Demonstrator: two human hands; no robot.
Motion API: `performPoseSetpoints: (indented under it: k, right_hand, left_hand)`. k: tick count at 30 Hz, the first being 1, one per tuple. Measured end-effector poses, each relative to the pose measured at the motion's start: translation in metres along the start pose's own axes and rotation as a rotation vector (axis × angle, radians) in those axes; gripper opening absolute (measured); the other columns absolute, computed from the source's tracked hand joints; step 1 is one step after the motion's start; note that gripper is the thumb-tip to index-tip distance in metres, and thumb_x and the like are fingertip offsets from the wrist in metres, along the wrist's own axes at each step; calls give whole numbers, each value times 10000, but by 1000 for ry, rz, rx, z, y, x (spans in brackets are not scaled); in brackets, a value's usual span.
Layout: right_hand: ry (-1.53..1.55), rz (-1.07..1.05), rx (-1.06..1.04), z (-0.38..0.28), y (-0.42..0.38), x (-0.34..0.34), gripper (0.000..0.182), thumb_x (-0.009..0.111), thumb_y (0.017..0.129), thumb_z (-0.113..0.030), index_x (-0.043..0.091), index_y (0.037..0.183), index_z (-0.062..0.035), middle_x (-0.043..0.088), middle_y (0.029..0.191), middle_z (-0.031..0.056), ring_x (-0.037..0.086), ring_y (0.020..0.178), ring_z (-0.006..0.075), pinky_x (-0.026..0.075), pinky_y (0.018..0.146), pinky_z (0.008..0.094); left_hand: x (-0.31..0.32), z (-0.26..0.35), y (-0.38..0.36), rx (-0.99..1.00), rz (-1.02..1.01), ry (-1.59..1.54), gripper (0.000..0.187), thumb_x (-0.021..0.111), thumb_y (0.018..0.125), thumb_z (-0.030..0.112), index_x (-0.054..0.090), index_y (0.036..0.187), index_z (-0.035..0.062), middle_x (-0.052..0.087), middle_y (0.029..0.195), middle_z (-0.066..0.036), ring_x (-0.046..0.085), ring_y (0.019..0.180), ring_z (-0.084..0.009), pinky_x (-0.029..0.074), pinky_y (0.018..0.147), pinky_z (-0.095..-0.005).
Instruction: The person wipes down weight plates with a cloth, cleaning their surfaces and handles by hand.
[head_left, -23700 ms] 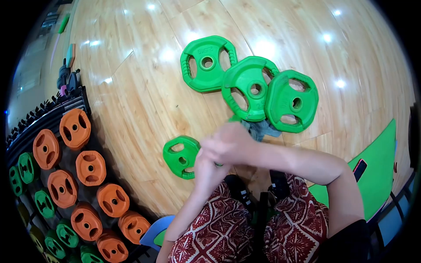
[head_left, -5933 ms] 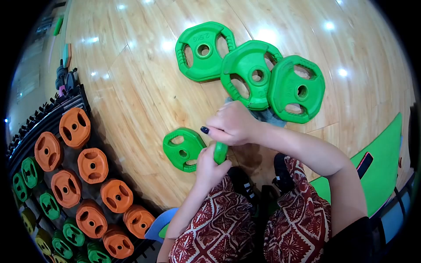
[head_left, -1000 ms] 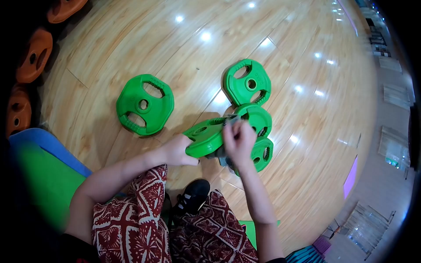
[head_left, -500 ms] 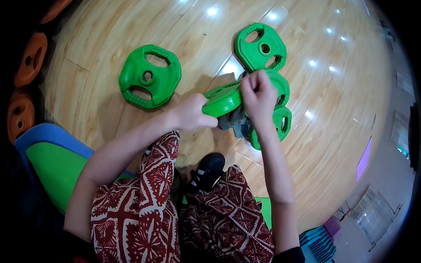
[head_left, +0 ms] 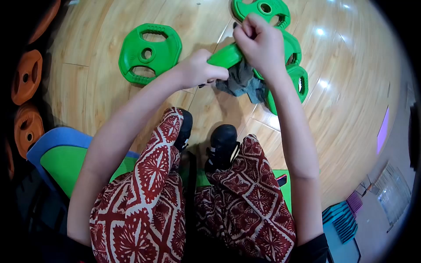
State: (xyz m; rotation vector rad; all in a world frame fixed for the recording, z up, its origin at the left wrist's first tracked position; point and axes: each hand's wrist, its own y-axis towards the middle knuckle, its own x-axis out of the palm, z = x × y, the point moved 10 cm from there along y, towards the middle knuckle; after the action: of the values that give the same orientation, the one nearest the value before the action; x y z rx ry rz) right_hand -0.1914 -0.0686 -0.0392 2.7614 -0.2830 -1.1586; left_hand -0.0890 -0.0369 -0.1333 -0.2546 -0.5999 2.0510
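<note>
My left hand [head_left: 197, 70] is closed on the near rim of a green weight plate [head_left: 226, 56], tilted nearly edge-on above the floor. The right hand [head_left: 262, 46] is curled in a fist at the plate's other end and appears to grip it; its fingertips are mostly hidden. Below the plate is a crumpled dark grey cloth [head_left: 241, 83], partly covered by it. To the left, another green weight plate [head_left: 162, 55] lies flat. Beyond and beside my right hand are more green plates: one at the top [head_left: 280, 8] and one lower down [head_left: 274, 103], partly behind my forearm.
Orange weight plates [head_left: 21, 83] stand along the left edge. A green mat with a blue border [head_left: 59, 136] lies at the lower left. My black shoes [head_left: 223, 138] are on the wooden floor [head_left: 101, 101]. Teal and purple stacked items [head_left: 340, 219] stand at the lower right.
The view has shifted, so the floor plates appear higher. The held plate is now seen more edge-on. Both hands keep their grip, and more of the cloth shows.
</note>
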Motion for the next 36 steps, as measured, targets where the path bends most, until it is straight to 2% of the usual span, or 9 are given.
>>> performPoseSetpoints:
  k: [2, 3, 8, 15, 21, 26, 28, 33, 36]
  right_hand:
    - [-23, 69, 37, 22, 6, -7, 172, 575, 708, -169, 460, 615, -81, 473, 501, 102, 516, 489, 302, 390, 451, 379]
    - [-20, 28, 137, 34, 8, -4, 270, 589, 742, -133, 367, 635, -23, 362, 514, 55, 347, 484, 113, 336, 450, 268]
    - [-40, 40, -85, -14, -5, -2, 179, 594, 714, -127, 453, 639, -48, 464, 526, 103, 498, 487, 288, 388, 454, 329]
    - [-8, -74, -137, -15, -18, -1, 211, 590, 719, -105, 409, 625, -49, 418, 507, 86, 442, 441, 242, 352, 428, 311]
    - [-155, 5, 51, 27, -14, -17, 104, 572, 714, -172, 523, 672, -89, 546, 566, 80, 568, 525, 276, 432, 455, 375]
    - [-68, 11, -273, -48, -54, 2, 141, 590, 685, -164, 492, 623, -85, 494, 509, 96, 527, 468, 274, 410, 425, 376]
    - [-73, -31, -367, -54, -53, 5, 146, 593, 679, -154, 484, 616, -80, 493, 508, 97, 528, 468, 271, 409, 427, 373]
    - [-43, 175, 166, 39, -25, -33, 155, 578, 695, -85, 448, 615, -58, 483, 503, 98, 531, 464, 260, 391, 419, 350]
    - [-92, 167, -36, 4, -31, -25, 168, 592, 682, -93, 442, 609, -75, 468, 495, 80, 522, 466, 253, 396, 412, 358]
  left_hand:
    - [-2, -8, 4, -38, 25, -59, 263, 620, 666, 259, 539, 577, 25, 493, 507, -17, 446, 447, -90, 344, 424, -247]
    - [-4, -12, 5, -63, 51, -118, 260, 615, 667, 251, 536, 577, 20, 489, 505, -17, 438, 444, -90, 338, 422, -247]
    - [-3, -17, 11, 16, 39, -44, 211, 619, 657, 224, 539, 620, 32, 489, 529, -2, 443, 472, -84, 349, 438, -247]
    - [15, -10, 0, -78, -47, 47, 201, 633, 643, 204, 534, 665, 30, 481, 570, 9, 444, 523, -92, 355, 481, -261]
    - [12, -14, -10, -68, -84, 117, 225, 655, 648, 210, 539, 661, 18, 494, 571, 4, 447, 539, -82, 368, 498, -275]
    - [17, -27, -5, 148, -41, 38, 252, 672, 622, 233, 612, 733, 15, 596, 649, -40, 528, 605, -99, 425, 573, -279]
    - [16, -22, -6, 76, -36, 119, 264, 670, 617, 239, 607, 736, 11, 592, 641, -47, 529, 597, -114, 425, 573, -282]
    - [15, -14, -13, -44, -47, 163, 306, 655, 611, 271, 579, 723, -3, 557, 599, -73, 515, 564, -141, 416, 558, -291]
    - [10, -19, -14, -51, -49, 176, 306, 646, 617, 269, 559, 709, -10, 548, 598, -76, 506, 566, -141, 407, 549, -304]
